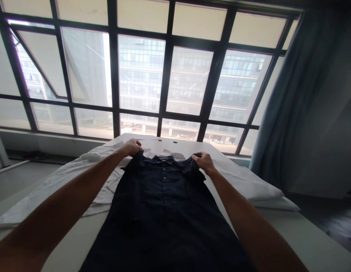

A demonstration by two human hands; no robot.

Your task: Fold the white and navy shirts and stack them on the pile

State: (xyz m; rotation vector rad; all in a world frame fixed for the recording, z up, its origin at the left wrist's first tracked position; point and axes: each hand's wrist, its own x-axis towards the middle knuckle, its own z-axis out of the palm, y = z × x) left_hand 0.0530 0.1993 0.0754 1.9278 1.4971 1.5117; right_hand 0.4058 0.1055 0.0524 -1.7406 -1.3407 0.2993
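Note:
A dark navy button-up shirt (161,204) lies face up along a white table (294,234), collar at the far end. My left hand (132,146) is closed on the shirt's left shoulder. At the right shoulder, my right hand (203,161) grips the fabric with fingers curled. Both arms stretch forward over the table, one on each side of the shirt.
White garments (79,170) are spread under and to the left of the dark shirt, and folded white cloth (249,185) lies on the right. A large grid window (164,75) fills the wall ahead. A blue-grey curtain (289,113) hangs at the right.

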